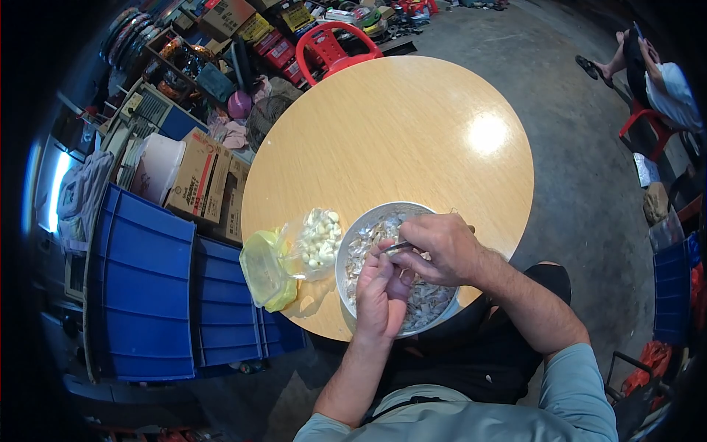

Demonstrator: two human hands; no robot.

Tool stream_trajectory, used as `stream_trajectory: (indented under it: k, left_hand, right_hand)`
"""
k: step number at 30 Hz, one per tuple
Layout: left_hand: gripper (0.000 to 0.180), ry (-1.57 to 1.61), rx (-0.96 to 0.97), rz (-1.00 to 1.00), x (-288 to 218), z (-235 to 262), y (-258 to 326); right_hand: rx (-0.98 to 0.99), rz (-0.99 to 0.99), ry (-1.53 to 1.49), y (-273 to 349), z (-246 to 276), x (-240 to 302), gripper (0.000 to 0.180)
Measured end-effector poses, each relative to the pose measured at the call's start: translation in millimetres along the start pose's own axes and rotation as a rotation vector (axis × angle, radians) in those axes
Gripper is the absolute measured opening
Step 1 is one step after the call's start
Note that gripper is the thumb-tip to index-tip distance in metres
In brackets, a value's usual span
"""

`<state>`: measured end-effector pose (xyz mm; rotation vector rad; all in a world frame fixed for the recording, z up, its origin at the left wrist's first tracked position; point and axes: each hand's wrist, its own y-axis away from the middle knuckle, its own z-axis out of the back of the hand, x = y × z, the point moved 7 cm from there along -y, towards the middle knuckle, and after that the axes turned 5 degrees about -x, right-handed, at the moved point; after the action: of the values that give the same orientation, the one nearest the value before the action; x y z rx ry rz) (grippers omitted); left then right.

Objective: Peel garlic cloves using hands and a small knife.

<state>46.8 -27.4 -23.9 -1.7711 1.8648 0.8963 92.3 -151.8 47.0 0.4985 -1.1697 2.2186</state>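
Note:
My right hand (442, 247) is closed around a small knife (398, 247), its blade pointing left to my left fingertips. My left hand (383, 295) is pinched shut just below the blade; whatever sits between its fingers is too small and covered to make out. Both hands are over a white bowl (341, 274) holding many loose papery garlic skins (427, 303). Left of the bowl, peeled garlic cloves (320, 239) lie in a clear plastic bag (295, 258). Beside them stands a translucent plastic tub (264, 269) with a yellow bag (283, 296) around it.
The round wooden table (390, 125) stretches away beyond the bowl. A red plastic chair (335, 48) stands at its far side. Blue panels (147, 283) and cardboard boxes (197, 177) crowd the left. Far right, another person (663, 81) sits on a red chair (648, 131).

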Motion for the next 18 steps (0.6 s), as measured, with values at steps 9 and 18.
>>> stream_trajectory:
  k: [9, 18]
  left_hand:
    - [0.026, -0.074, -0.015, -0.058, -3.8, -2.8, 1.9]
    - [0.027, -0.119, -0.016, -0.088, -1.8, 1.7, 1.0]
  right_hand:
    - [0.047, -0.075, -0.032, 1.1, -1.5, -6.2, 0.024]
    - [0.136, -0.152, -0.088, 1.2, -3.9, -12.3, 0.028]
